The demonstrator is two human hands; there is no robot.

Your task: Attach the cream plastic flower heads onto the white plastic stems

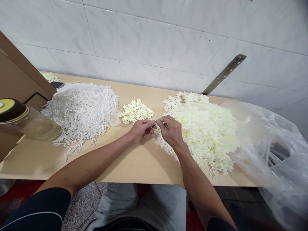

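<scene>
My left hand (140, 130) and my right hand (170, 129) meet fingertip to fingertip above the wooden table (134, 163). Both are pinched on a small pale piece between them, too small to name for sure. A large heap of cream artificial flowers (207, 128) lies right beside my right hand. A small pile of finished-looking flowers (136, 111) sits just beyond my left hand. Farther left is a big heap of thin white plastic stems (81, 109).
A clear plastic bottle with a dark cap (26, 122) lies at the left edge, beside a brown board (16, 77). A crumpled clear plastic bag (274, 154) hangs off the right end. A metal strip (223, 74) leans on the tiled wall. More flowers (49, 76) lie back left.
</scene>
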